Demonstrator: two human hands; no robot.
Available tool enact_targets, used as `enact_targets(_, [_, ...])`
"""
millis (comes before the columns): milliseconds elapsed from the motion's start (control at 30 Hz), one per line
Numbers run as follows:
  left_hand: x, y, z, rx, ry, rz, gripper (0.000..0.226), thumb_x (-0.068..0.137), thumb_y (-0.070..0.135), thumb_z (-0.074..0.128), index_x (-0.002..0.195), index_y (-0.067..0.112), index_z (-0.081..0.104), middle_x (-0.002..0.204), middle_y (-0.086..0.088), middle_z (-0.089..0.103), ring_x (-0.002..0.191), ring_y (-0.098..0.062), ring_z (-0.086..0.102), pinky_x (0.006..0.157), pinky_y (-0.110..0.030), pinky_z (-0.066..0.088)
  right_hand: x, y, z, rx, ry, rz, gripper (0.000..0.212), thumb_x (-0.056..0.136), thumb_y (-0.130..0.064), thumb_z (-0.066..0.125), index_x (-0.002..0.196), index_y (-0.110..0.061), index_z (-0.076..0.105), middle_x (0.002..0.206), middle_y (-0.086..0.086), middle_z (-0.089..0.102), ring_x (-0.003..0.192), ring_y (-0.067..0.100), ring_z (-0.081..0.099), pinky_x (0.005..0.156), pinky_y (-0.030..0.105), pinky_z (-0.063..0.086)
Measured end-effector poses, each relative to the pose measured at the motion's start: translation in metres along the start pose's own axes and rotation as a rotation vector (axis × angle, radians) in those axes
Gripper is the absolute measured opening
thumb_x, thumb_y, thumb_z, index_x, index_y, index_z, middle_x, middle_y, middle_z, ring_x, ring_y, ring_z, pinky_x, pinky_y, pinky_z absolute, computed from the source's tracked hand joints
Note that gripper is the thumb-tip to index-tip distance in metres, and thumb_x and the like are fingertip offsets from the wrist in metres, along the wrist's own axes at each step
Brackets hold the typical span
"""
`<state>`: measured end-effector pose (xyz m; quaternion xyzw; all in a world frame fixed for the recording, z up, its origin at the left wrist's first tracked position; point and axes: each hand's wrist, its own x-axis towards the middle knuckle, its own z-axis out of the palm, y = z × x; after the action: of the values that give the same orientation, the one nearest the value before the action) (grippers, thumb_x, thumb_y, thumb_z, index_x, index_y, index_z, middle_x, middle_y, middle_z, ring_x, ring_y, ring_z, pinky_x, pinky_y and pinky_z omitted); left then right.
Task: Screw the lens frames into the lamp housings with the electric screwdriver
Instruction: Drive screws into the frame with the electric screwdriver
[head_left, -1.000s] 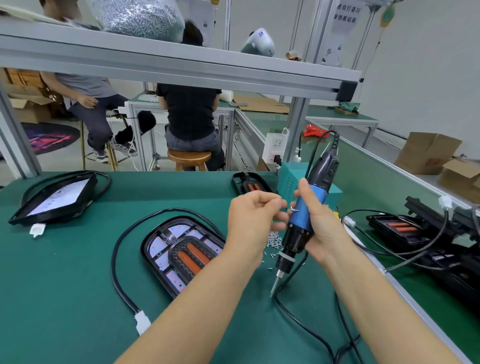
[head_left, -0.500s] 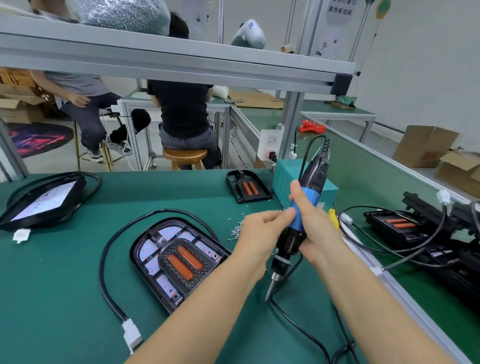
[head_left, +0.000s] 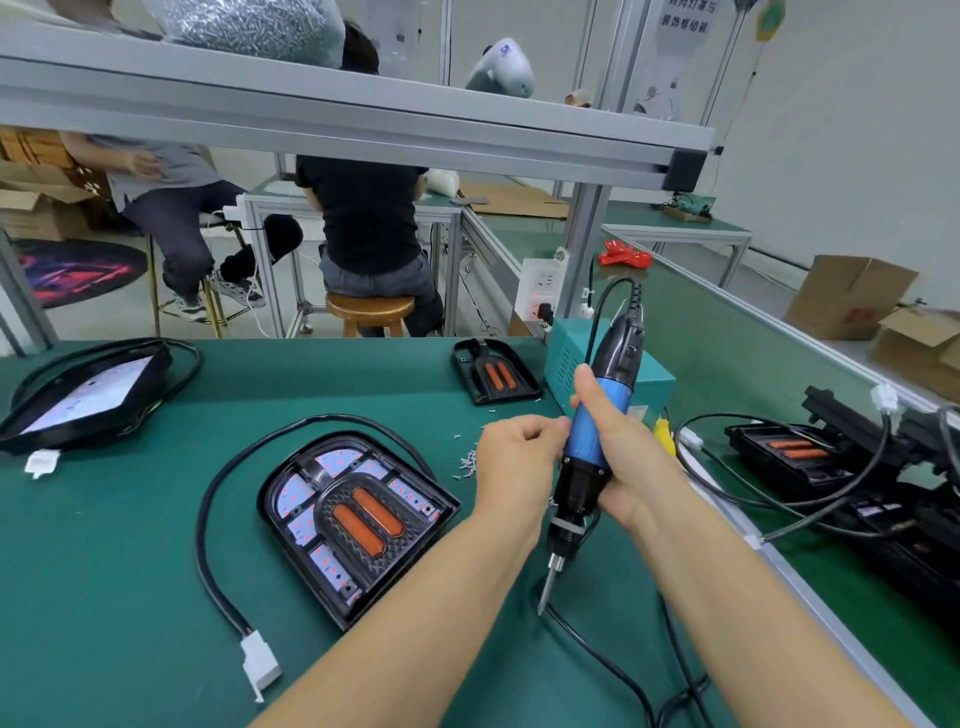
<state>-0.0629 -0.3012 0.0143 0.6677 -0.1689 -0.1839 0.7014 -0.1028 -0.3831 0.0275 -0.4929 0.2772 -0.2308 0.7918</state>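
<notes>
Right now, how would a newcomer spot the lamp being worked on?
Look at the green bench. The lamp housing lies flat near its middle, left of the left hand. Unlike the other lamps, it shows two orange bars ringed by white panels, and a black cable loops around it.

Factory work room. Long green work tables (head_left: 130, 597) with metal frames (head_left: 363, 119). Lamp parts (head_left: 353, 519) and small screws (head_left: 467, 462) lying about. Workers on stools (head_left: 370, 306). Cardboard boxes (head_left: 847, 296) on floor.
</notes>
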Motion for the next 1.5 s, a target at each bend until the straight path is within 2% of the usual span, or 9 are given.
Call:
enact_targets(333, [0.037,-0.008,-0.010,0.644,0.022,0.052,0.047,0.091,0.007,0.051,0.053,0.013,0.024,0.052,-0.004,0.023,0.058,-0.024,0.025,0.055,-0.029,0.026,0.001,-0.025,-0.020,0.043,0.052,-0.067,0.046,0.064,-0.054,0.072,0.084,-0.017,0.055,0.066,0.000,0.050,0.054,0.015,0.047,0.060,0.029,0.044])
enact_targets(500, [0.037,-0.025,-0.002,1.279,-0.105,0.164,0.016,0.081,-0.013,0.049,0.080,0.000,0.057,0.086,-0.014,0.058,0.093,-0.035,0.059,0.067,-0.034,0.039,-0.003,-0.047,-0.040,0.121,0.067,-0.147,0.034,0.080,-0.046,0.069,0.085,-0.016,0.053,0.060,0.000,0.060,0.052,0.013,0.057,0.055,0.026,0.052])
enact_targets(633, [0.040,-0.042,0.000,1.517,-0.110,0.234,0.031,0.080,-0.006,0.055,0.108,0.005,0.060,0.117,-0.013,0.055,0.112,-0.031,0.047,0.084,-0.036,0.039,-0.009,-0.052,-0.051,0.134,0.070,-0.122,0.038,0.070,-0.048,0.072,0.085,-0.017,0.055,0.061,-0.002,0.055,0.050,0.011,0.054,0.053,0.023,0.052])
enact_targets(833, [0.029,-0.054,0.003,1.472,-0.082,0.539,0.021,0.087,0.014,0.054,0.101,0.020,0.069,0.120,-0.004,0.056,0.118,-0.028,0.035,0.100,-0.043,0.022,-0.020,-0.058,-0.059,0.186,0.030,-0.097,0.038,0.066,-0.047,0.072,0.083,-0.018,0.055,0.063,-0.004,0.052,0.049,0.009,0.051,0.052,0.021,0.049])
enact_targets(1000, [0.019,-0.081,0.018,1.307,-0.511,0.663,0.045,0.099,0.046,0.035,0.139,0.027,0.044,0.153,0.005,0.032,0.145,-0.018,0.013,0.115,-0.048,-0.008,-0.030,-0.064,-0.066,0.200,-0.050,-0.089,0.035,0.070,-0.047,0.070,0.083,-0.017,0.057,0.063,-0.005,0.053,0.049,0.008,0.052,0.050,0.020,0.050])
enact_targets(1133, [0.024,-0.084,0.023,1.300,-0.534,0.682,0.031,0.100,0.036,0.039,0.121,0.027,0.060,0.135,0.008,0.054,0.132,-0.018,0.037,0.115,-0.044,-0.009,-0.032,-0.063,-0.070,0.209,-0.075,-0.066,0.034,0.073,-0.047,0.070,0.085,-0.017,0.059,0.064,-0.005,0.053,0.050,0.008,0.052,0.051,0.021,0.050])
enact_targets(1267, [0.031,-0.071,0.008,1.572,-0.215,0.716,0.019,0.086,0.013,0.057,0.085,0.028,0.069,0.081,0.010,0.065,0.092,-0.011,0.057,0.117,-0.043,0.006,-0.029,-0.056,-0.067,0.204,-0.070,-0.047,0.033,0.072,-0.046,0.070,0.084,-0.017,0.058,0.063,-0.004,0.053,0.049,0.008,0.053,0.049,0.021,0.050])
enact_targets(1367, [0.039,-0.069,0.001,1.628,-0.247,0.589,0.034,0.083,-0.007,0.039,0.099,0.009,0.064,0.094,-0.006,0.062,0.103,-0.027,0.048,0.114,-0.047,-0.014,-0.026,-0.050,-0.062,0.210,-0.047,-0.034,0.035,0.070,-0.045,0.072,0.085,-0.017,0.058,0.062,-0.004,0.053,0.049,0.008,0.052,0.049,0.020,0.050])
enact_targets(1500, [0.041,-0.062,-0.003,1.665,-0.199,0.554,0.033,0.081,-0.007,0.040,0.099,0.005,0.065,0.097,-0.010,0.063,0.109,-0.031,0.046,0.113,-0.050,-0.015,-0.023,-0.044,-0.056,0.227,-0.043,-0.042,0.032,0.071,-0.043,0.072,0.084,-0.018,0.057,0.063,-0.004,0.053,0.049,0.008,0.052,0.050,0.020,0.050])
